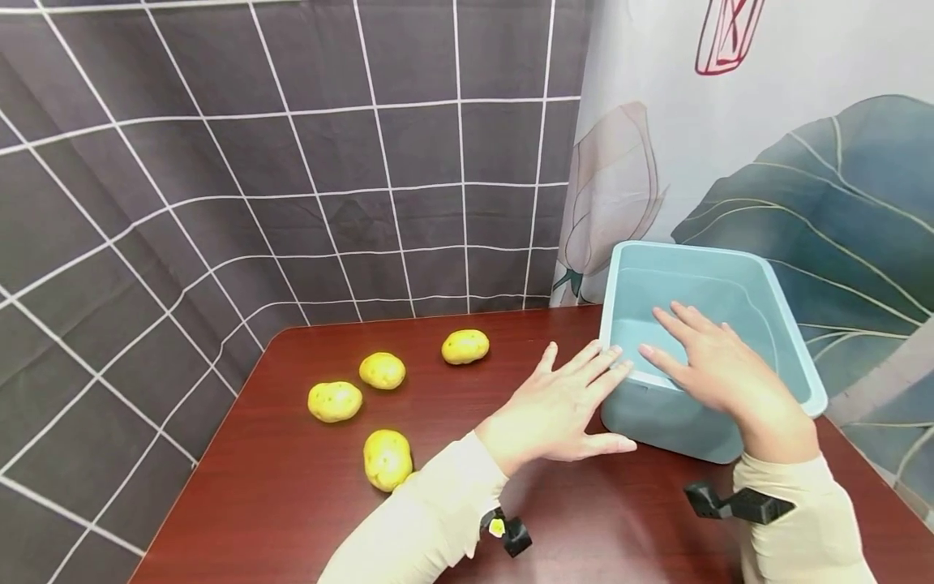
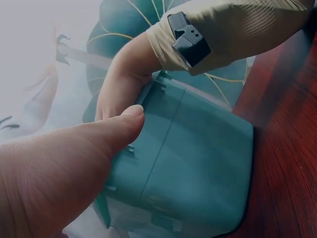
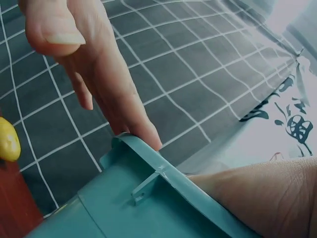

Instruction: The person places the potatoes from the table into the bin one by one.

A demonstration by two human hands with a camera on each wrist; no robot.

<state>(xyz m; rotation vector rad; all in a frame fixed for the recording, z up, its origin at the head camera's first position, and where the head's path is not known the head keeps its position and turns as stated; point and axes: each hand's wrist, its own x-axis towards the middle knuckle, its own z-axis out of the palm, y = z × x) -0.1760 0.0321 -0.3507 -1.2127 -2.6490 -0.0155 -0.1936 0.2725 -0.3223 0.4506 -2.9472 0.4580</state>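
A light blue plastic bin [image 1: 664, 422] stands on the right part of the table, its opening facing up. My left hand [image 1: 558, 410] is at the bin's near left rim, with straight, spread fingers and the thumb apart. In the right wrist view, a fingertip of the left hand [image 3: 114, 79] is right at the rim. My right hand [image 1: 718, 361] reaches over the near rim with its fingers extended above the bin's inside. Part of the right hand [image 2: 126, 74] is hidden behind the bin wall [image 2: 193, 153] in the left wrist view. Neither hand holds anything.
Several yellow potatoes lie on the red-brown table [image 1: 292, 487]: one near the back [image 1: 465, 346], others further left [image 1: 383, 371]. Another, largely covered by the left sleeve [image 1: 430, 519], sits behind a large potato [image 1: 387, 460]. A dark gridded curtain [image 1: 416, 154] hangs behind the table.
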